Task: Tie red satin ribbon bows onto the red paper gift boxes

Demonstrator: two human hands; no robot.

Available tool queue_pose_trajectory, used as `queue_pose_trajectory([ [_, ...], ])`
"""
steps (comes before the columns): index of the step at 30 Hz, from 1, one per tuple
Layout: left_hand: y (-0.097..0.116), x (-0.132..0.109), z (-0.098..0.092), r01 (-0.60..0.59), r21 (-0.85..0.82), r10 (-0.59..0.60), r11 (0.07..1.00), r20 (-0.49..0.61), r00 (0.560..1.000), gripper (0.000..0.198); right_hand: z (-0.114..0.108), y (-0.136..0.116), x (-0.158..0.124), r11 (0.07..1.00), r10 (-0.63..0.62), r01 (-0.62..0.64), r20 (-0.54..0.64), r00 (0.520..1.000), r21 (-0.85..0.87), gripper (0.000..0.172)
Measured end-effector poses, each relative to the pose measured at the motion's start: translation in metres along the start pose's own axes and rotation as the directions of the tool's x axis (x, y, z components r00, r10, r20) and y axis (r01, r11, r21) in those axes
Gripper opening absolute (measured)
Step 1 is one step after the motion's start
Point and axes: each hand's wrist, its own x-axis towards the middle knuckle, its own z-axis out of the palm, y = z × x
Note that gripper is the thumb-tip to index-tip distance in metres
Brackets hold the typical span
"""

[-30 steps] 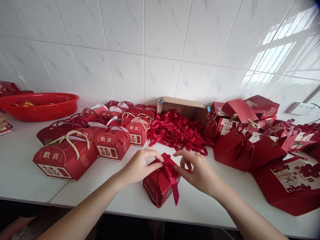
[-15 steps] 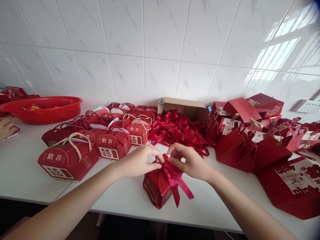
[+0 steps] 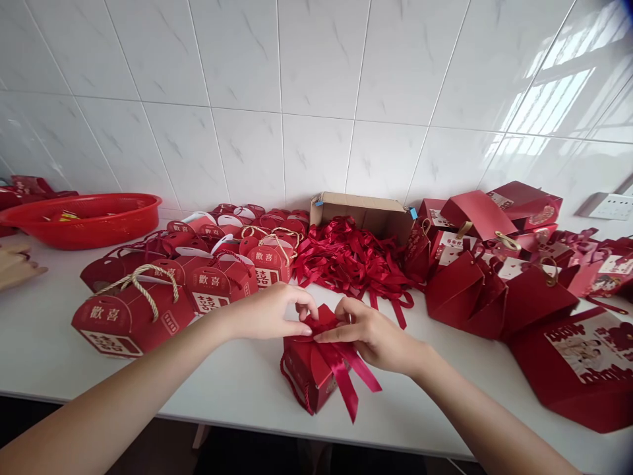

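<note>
From the head camera, two hands meet over one small red gift box [image 3: 307,367], which stands on the white surface [image 3: 49,343] directly below both grips, close to the near edge. The left hand [image 3: 270,311] has its grip pinched shut, thumb against forefinger, on the one red ribbon [image 3: 346,371] at the box top. The right hand [image 3: 376,333] has its grip closed on the same ribbon from the other side, fingertips nearly touching the left ones. The box sits upright with a corner turned toward the person. It looks about as tall as it is wide, so no long axis stands out. The ribbon's two tails run lengthwise from the grips down the front face, slanting toward the person and to the right. Beyond the grips lie one heap of loose ribbons [image 3: 351,260] and one cardboard carton [image 3: 363,211]. Left of the left grip are many closed handle boxes [image 3: 131,315], too crowded to count, and one red basket [image 3: 84,218]. Right of the right grip lies a pile of folded red bags [image 3: 475,293].
</note>
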Motion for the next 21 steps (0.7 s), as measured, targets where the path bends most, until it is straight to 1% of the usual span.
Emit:
queue_pose_trajectory([
  [2, -0.001, -0.001, -0.001, -0.009, -0.031, 0.010, 0.999, 0.028, 1.000, 0.015, 0.001, 0.001, -0.002, 1.000, 0.001, -0.001, -0.002, 1.000, 0.017, 0.036],
  [5, -0.001, 0.000, 0.000, -0.010, -0.064, 0.012, 0.998, 0.037, 0.999, 0.016, 0.002, 0.001, -0.002, 1.000, -0.003, 0.003, -0.012, 1.000, 0.029, 0.034],
  [7, -0.001, 0.002, 0.000, -0.029, -0.067, 0.032, 0.997, 0.046, 0.998, 0.015, 0.002, 0.001, -0.002, 0.999, -0.007, 0.007, -0.008, 1.000, 0.033, 0.034],
  [10, 0.000, 0.004, 0.000, -0.061, -0.066, 0.067, 0.996, 0.090, 0.994, 0.015, 0.001, 0.000, 0.000, 0.999, -0.009, 0.009, -0.007, 1.000, 0.052, 0.033],
  [14, 0.002, 0.008, -0.003, -0.008, -0.031, 0.013, 0.999, 0.144, 0.989, 0.016, 0.001, -0.001, 0.000, 0.997, -0.011, 0.011, -0.005, 1.000, 0.073, 0.033],
  [17, 0.004, 0.010, -0.006, 0.017, -0.005, -0.016, 1.000, 0.162, 0.987, 0.013, 0.002, 0.001, -0.002, 0.997, -0.015, 0.015, 0.005, 1.000, 0.080, 0.037],
  [21, 0.005, 0.013, -0.006, 0.042, -0.069, -0.032, 0.997, 0.148, 0.988, 0.013, 0.005, 0.004, -0.003, 0.997, -0.011, 0.011, 0.007, 1.000, 0.082, 0.044],
])
